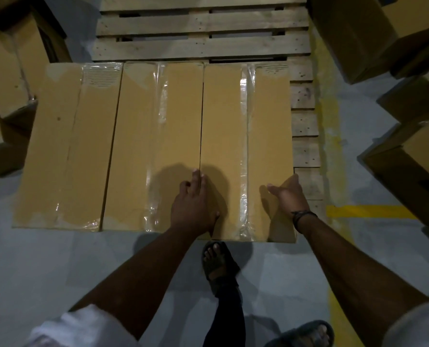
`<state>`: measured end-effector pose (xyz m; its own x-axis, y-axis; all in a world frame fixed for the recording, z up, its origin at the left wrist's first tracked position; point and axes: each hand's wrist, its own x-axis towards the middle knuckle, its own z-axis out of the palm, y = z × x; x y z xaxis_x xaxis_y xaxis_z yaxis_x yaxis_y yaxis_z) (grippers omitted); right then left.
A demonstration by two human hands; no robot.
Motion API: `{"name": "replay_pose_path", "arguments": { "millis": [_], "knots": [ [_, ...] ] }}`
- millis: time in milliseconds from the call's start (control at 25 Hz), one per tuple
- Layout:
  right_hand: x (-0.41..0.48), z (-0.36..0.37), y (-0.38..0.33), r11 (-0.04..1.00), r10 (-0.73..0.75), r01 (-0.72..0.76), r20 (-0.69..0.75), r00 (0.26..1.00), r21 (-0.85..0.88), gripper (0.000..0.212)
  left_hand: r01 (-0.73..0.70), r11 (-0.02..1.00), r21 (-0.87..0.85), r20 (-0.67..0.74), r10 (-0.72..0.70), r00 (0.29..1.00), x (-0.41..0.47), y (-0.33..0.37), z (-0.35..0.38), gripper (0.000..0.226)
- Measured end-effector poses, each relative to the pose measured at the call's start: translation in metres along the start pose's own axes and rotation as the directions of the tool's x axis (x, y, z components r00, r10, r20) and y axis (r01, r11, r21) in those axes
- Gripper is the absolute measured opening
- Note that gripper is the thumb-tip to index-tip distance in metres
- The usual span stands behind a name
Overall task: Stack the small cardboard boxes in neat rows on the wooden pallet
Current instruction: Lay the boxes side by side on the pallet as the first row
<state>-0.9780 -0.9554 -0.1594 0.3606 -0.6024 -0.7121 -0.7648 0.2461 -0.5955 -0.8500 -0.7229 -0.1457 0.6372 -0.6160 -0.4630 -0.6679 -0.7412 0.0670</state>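
Now the left hand [194, 206] is lying flat and unclenched over the seam between the middle box [156, 146] and the right-hand box [246, 146], while the right hand [289, 194], also released, is cupping that box's outer edge. All three taped boxes are sitting side by side on the wooden pallet [203, 46]. Pressing inward evenly should be closing the seam and keeping the near ends flush.

Three long cardboard boxes [158, 146] lie side by side along the wooden pallet's [203, 46] near edge, both hands, the left hand [193, 209] and right hand [289, 196], flat against the rightmost.
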Motion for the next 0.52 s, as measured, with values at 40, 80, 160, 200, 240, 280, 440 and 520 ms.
{"name": "replay_pose_path", "arguments": {
  "millis": [40, 80, 160, 200, 240, 280, 440, 520],
  "knots": [
    [-0.0007, -0.0007, 0.002, 1.0, 0.004, -0.004, 0.017, 1.0, -0.015, 0.079, 0.001, 1.0, 0.01, -0.009, -0.001, 1.0, -0.0001, 0.0004, -0.0002, 0.113],
    [-0.0025, -0.001, 0.0022, 1.0, 0.006, -0.006, 0.026, 1.0, -0.021, 0.089, 0.0, 1.0, 0.016, -0.017, 0.0, 1.0, 0.0001, 0.0011, -0.001, 0.112],
    [-0.0052, -0.0016, 0.0009, 1.0, -0.007, 0.008, 0.032, 0.999, -0.02, 0.101, -0.001, 1.0, 0.017, -0.02, 0.001, 1.0, -0.0001, 0.0021, -0.0027, 0.111],
    [-0.0059, -0.0013, 0.0011, 0.999, -0.015, 0.016, 0.034, 0.999, -0.029, 0.106, 0.0, 1.0, 0.017, -0.017, 0.0, 1.0, -0.0003, 0.0022, -0.0029, 0.111],
    [-0.0069, -0.0012, 0.0017, 0.999, -0.026, 0.028, 0.032, 0.999, -0.039, 0.111, 0.003, 1.0, 0.015, -0.015, -0.002, 1.0, -0.0005, 0.0021, -0.0029, 0.111],
    [-0.008, -0.002, 0.0023, 0.998, -0.039, 0.041, 0.029, 0.999, -0.049, 0.113, 0.005, 1.0, 0.012, -0.015, -0.005, 1.0, -0.0007, 0.0023, -0.0026, 0.111],
    [-0.0079, -0.005, 0.0054, 0.994, -0.076, 0.08, 0.061, 0.995, -0.069, 0.113, 0.015, 1.0, 0.006, -0.022, -0.014, 1.0, -0.0009, 0.0024, -0.0006, 0.111],
    [-0.0065, -0.0036, 0.0052, 0.995, -0.072, 0.076, 0.068, 0.995, -0.068, 0.117, 0.023, 1.0, -0.001, -0.025, -0.023, 0.999, -0.0014, 0.001, -0.0002, 0.112]
  ]
}}
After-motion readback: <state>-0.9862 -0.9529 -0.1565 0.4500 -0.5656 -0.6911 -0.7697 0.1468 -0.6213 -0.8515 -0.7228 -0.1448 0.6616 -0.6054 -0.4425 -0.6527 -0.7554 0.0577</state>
